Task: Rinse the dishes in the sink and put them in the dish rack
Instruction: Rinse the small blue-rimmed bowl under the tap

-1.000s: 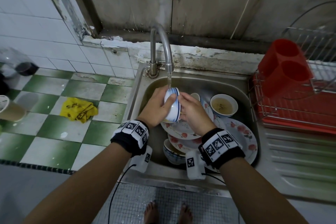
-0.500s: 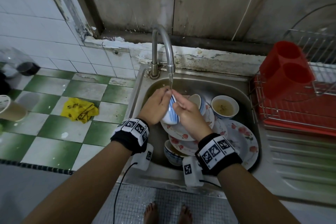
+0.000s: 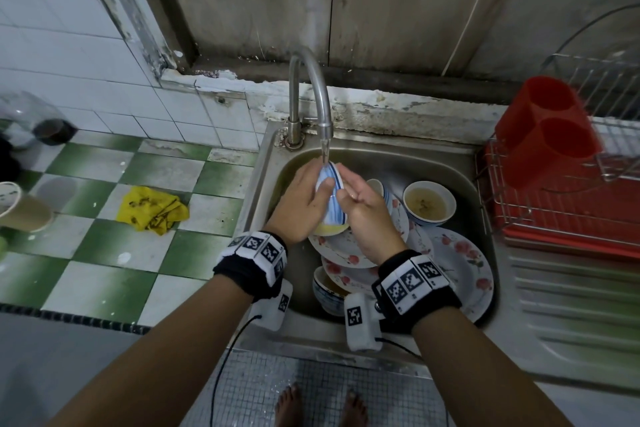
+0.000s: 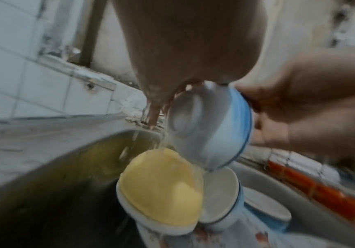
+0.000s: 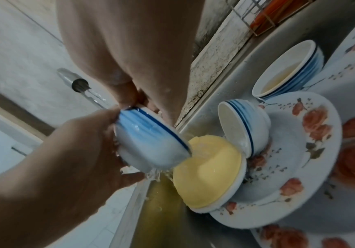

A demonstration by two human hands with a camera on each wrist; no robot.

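Observation:
Both hands hold a small white bowl with blue stripes [image 3: 330, 199] under the faucet [image 3: 311, 94], whose water falls on its upturned outside. My left hand [image 3: 311, 184] grips the bowl's base side, thumb across it. My right hand [image 3: 346, 184] holds the rim from the right. In the right wrist view the bowl [image 5: 149, 139] tilts mouth-down and water spills into a yellow-filled bowl [image 5: 208, 171] below. The sink [image 3: 460, 180] holds floral plates [image 3: 460, 267] and more bowls [image 3: 429, 203]. The red wire dish rack [image 3: 554, 218] stands right of the sink.
A red two-cup utensil holder [image 3: 547, 135] sits in the rack's back left corner. A yellow rag [image 3: 152, 208] lies on the green-and-white tiled counter on the left. A cup [image 3: 20, 204] stands at the far left edge. The steel drainboard [image 3: 571, 305] lies front right.
The hands have lifted the bowl closer to the spout and turned it mouth-down. The right hand moved from the bowl's side to its rim.

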